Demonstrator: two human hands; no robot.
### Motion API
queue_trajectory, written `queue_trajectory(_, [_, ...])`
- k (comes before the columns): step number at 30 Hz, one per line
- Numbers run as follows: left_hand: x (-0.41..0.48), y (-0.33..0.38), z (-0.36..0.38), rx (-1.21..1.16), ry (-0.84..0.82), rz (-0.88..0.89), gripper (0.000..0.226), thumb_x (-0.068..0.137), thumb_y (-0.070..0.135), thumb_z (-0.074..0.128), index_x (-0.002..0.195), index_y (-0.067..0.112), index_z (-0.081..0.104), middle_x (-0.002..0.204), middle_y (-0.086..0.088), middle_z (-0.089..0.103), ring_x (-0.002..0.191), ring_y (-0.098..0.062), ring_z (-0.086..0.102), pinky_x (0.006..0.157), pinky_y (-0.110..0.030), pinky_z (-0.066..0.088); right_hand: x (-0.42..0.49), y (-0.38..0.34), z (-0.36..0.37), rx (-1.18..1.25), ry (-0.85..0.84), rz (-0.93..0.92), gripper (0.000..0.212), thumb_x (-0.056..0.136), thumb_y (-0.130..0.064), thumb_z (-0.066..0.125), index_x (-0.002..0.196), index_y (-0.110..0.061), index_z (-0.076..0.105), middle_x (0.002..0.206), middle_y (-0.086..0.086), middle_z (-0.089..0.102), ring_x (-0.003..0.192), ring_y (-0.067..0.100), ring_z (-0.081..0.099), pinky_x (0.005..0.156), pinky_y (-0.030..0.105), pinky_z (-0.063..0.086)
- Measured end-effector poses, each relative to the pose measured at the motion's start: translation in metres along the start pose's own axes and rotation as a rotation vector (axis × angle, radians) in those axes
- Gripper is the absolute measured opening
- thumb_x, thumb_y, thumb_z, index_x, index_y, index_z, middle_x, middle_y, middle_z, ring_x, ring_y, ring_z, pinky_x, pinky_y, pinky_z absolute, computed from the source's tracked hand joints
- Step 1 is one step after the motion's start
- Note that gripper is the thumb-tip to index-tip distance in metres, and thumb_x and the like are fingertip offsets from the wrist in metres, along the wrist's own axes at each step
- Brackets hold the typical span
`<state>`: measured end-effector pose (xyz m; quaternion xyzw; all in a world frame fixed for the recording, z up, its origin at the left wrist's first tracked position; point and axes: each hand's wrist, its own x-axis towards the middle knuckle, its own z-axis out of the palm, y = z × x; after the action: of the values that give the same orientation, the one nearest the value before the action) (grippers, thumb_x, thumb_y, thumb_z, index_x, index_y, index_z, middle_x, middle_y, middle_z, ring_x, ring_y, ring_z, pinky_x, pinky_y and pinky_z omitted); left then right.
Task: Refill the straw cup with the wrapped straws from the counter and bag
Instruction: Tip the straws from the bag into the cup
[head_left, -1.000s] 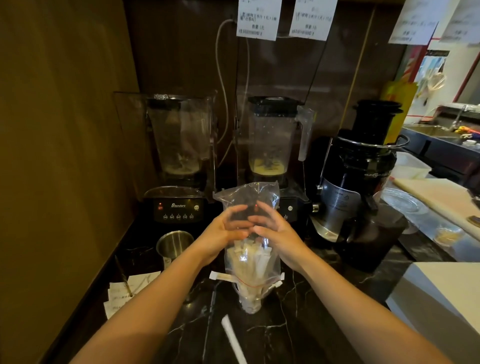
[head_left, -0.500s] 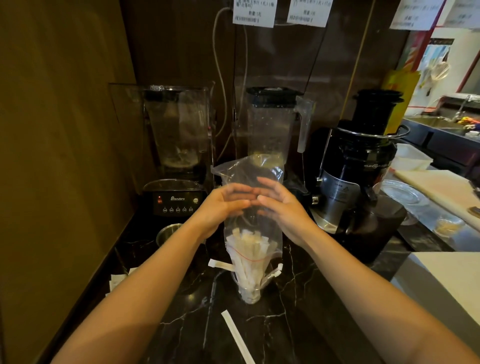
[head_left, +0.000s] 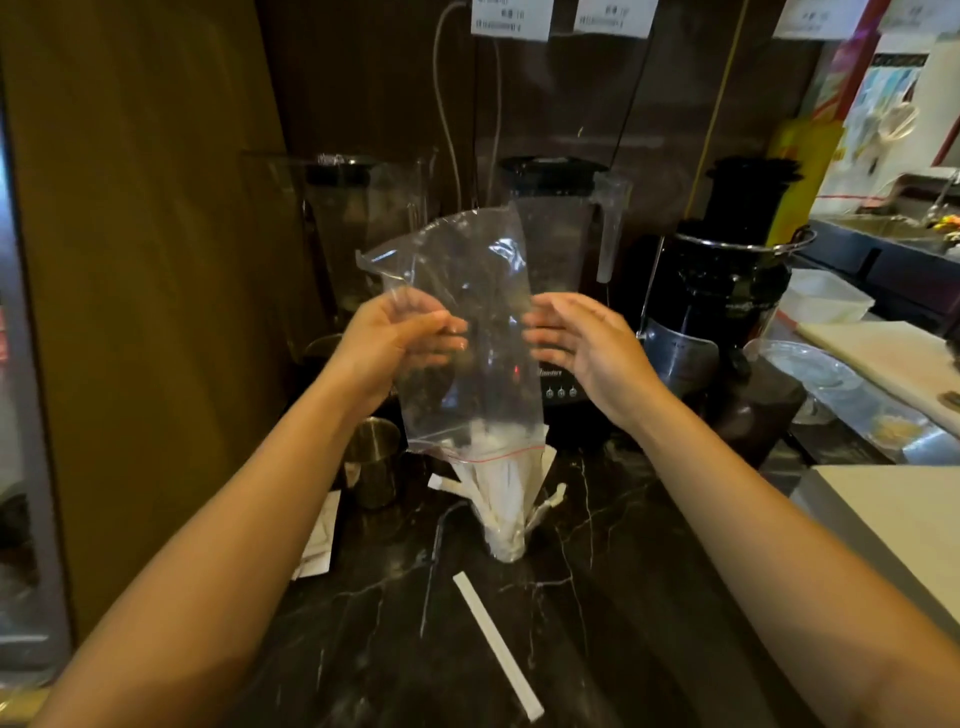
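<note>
A clear zip bag (head_left: 467, 338) hangs mouth down over the dark marble counter (head_left: 597, 597). My left hand (head_left: 400, 343) pinches its left side at mid height. My right hand (head_left: 582, 348) is spread beside the bag's right edge, fingertips just at it. Below the bag's red-lined mouth, a bundle of white wrapped straws (head_left: 498, 493) stands in a clear straw cup (head_left: 506, 540); only the straw tops are still inside the bag. One loose wrapped straw (head_left: 498, 654) lies on the counter nearer to me. Two more stick out sideways by the cup.
A small metal cup (head_left: 374, 462) stands left of the straw cup, with paper slips (head_left: 317, 540) beside it. Two blenders (head_left: 561, 249) and a black juicer (head_left: 727, 291) line the back wall. A white box (head_left: 893, 525) sits at the right edge.
The bag has risen off the straws, which now stand mostly bare in the cup. My hands have moved up and apart, and my right hand has spread away from the bag.
</note>
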<state>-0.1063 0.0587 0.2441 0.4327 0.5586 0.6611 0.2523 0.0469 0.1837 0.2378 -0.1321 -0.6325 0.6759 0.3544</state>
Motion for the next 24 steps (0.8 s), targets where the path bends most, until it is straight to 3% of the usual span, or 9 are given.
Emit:
queue_trajectory(4, [-0.028, -0.022, -0.026, 0.031, 0.048, -0.077, 0.019, 0.085, 0.010, 0.054, 0.070, 0.021, 0.058, 0.067, 0.004, 0.073, 0.061, -0.007, 0.066, 0.058, -0.022, 0.054, -0.033, 0.027, 0.000, -0.278, -0.039, 0.128, 0.012, 0.089, -0.011, 0.050, 0.081, -0.015, 0.058, 0.072, 0.004, 0.062, 0.048, 0.004, 0.058, 0.045, 0.015, 0.047])
queue_trajectory(10, [-0.076, -0.085, -0.050, -0.003, 0.101, -0.274, 0.014, 0.086, 0.009, 0.051, 0.075, 0.017, 0.056, 0.067, 0.004, 0.073, 0.060, -0.007, 0.066, 0.053, -0.019, 0.054, -0.082, 0.116, 0.017, -0.878, -0.424, 0.419, 0.008, 0.086, -0.009, 0.055, 0.084, -0.015, 0.051, 0.064, 0.001, 0.055, 0.050, 0.007, 0.054, 0.042, 0.014, 0.044])
queue_trajectory(13, [-0.095, -0.111, -0.052, -0.029, 0.166, -0.377, 0.013, 0.087, 0.008, 0.050, 0.077, 0.014, 0.055, 0.065, 0.002, 0.073, 0.060, -0.008, 0.068, 0.051, -0.019, 0.054, -0.098, 0.157, 0.025, -1.048, -0.472, 0.526, 0.014, 0.083, -0.012, 0.059, 0.095, -0.009, 0.052, 0.070, 0.004, 0.054, 0.064, 0.019, 0.057, 0.049, 0.023, 0.042])
queue_trajectory(17, [-0.114, -0.135, -0.052, -0.023, 0.213, -0.512, 0.011, 0.086, 0.008, 0.052, 0.077, 0.013, 0.056, 0.067, 0.000, 0.068, 0.064, -0.013, 0.067, 0.049, -0.019, 0.053, -0.111, 0.185, 0.029, -1.238, -0.467, 0.582, 0.036, 0.078, -0.023, 0.066, 0.105, -0.005, 0.051, 0.108, 0.015, 0.060, 0.099, 0.031, 0.059, 0.067, 0.033, 0.042])
queue_trajectory(20, [-0.127, -0.147, -0.054, -0.023, 0.171, -0.602, 0.009, 0.086, 0.008, 0.053, 0.078, 0.010, 0.056, 0.056, 0.003, 0.069, 0.053, -0.006, 0.065, 0.047, -0.019, 0.052, -0.117, 0.192, 0.035, -1.294, -0.440, 0.588, 0.042, 0.076, -0.019, 0.068, 0.109, -0.004, 0.046, 0.114, 0.017, 0.058, 0.102, 0.035, 0.058, 0.072, 0.038, 0.045])
queue_trajectory(24, [-0.135, -0.158, -0.055, -0.050, 0.163, -0.671, 0.016, 0.086, 0.009, 0.053, 0.072, 0.014, 0.059, 0.061, 0.003, 0.073, 0.057, -0.006, 0.067, 0.048, -0.019, 0.051, -0.116, 0.192, 0.043, -1.371, -0.489, 0.598, 0.038, 0.077, -0.011, 0.065, 0.109, 0.001, 0.048, 0.118, 0.020, 0.056, 0.105, 0.037, 0.057, 0.072, 0.036, 0.043])
